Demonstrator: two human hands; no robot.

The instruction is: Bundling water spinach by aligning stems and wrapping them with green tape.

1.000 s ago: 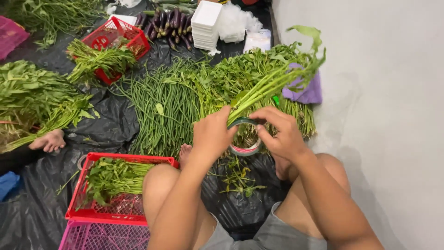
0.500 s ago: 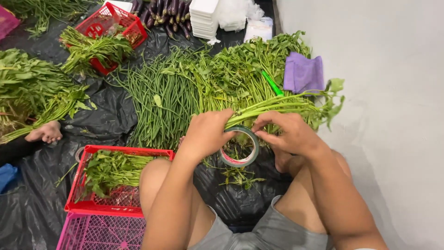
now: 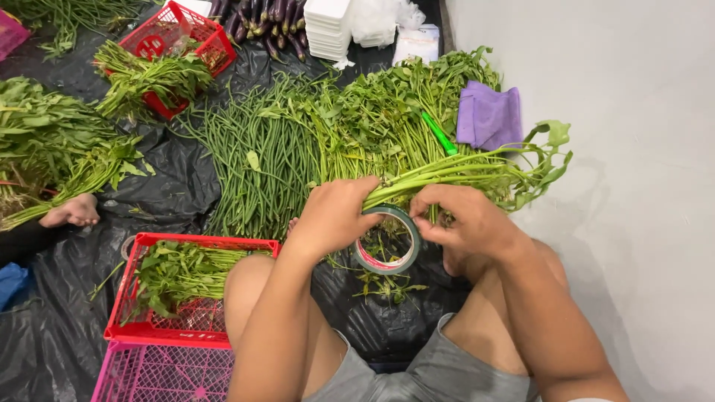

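Here, in the head view, the left hand [image 3: 335, 216] is closed around the stem end of a bunch of greens [image 3: 477, 170], whose leaves point toward three o'clock across the black sheet [image 3: 164, 186]. The right hand [image 3: 465, 223] pinches the same stems just beside it, with its fingers curled shut against them. A roll of tape [image 3: 387, 242] hangs under both hands and touches the stems; whether any strip already circles them I cannot tell, so the binding looks begun at most, not finished. At eleven o'clock of the hands lies a heap of long beans [image 3: 257, 160], and at twelve a loose pile of greens [image 3: 387, 104], not yet bundled by the look of it. A purple cloth [image 3: 488, 115] sits at one o'clock. At eight o'clock a red basket [image 3: 149, 327] holds more leaves. Someone else's foot [image 3: 71, 212] rests at nine o'clock.
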